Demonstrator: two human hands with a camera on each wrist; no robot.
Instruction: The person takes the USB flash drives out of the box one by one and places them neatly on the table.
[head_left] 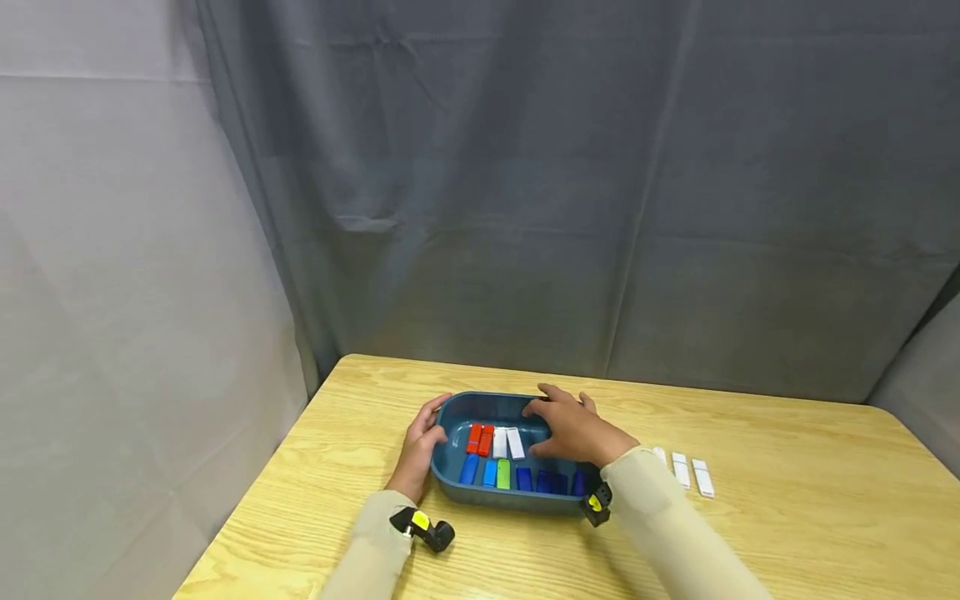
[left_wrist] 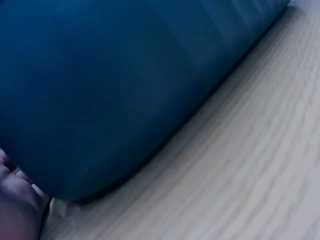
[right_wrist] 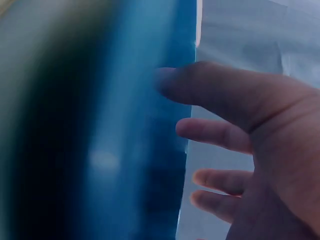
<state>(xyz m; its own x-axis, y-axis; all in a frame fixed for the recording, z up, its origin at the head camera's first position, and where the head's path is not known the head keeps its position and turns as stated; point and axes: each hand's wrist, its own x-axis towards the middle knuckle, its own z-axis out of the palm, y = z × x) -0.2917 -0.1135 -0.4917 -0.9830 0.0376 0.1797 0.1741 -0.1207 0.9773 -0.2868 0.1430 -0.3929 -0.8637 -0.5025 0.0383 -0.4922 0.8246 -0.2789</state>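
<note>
A dark blue-green plastic tub (head_left: 517,500) rests on the table. In the head view my left hand (head_left: 416,450) grips its left end, with the thumb over the rim and the fingers along the outer wall. My right hand (head_left: 577,429) hovers over the tub's right part, fingers spread and nothing held. Inside lie small flat sticks, resembling USB sticks: red ones (head_left: 486,440), white ones (head_left: 515,443), a green one (head_left: 503,474), and several blue ones (head_left: 468,469). The left wrist view shows mostly the tub's outer wall (left_wrist: 115,90); the right wrist view shows the spread fingers (right_wrist: 215,135).
Right of the tub, white sticks (head_left: 702,478) lie on the wooden table (head_left: 810,500), partly behind the right sleeve (head_left: 660,508). A grey curtain (head_left: 480,208) hangs behind the table, and a pale cloth (head_left: 127,292) hangs at the left.
</note>
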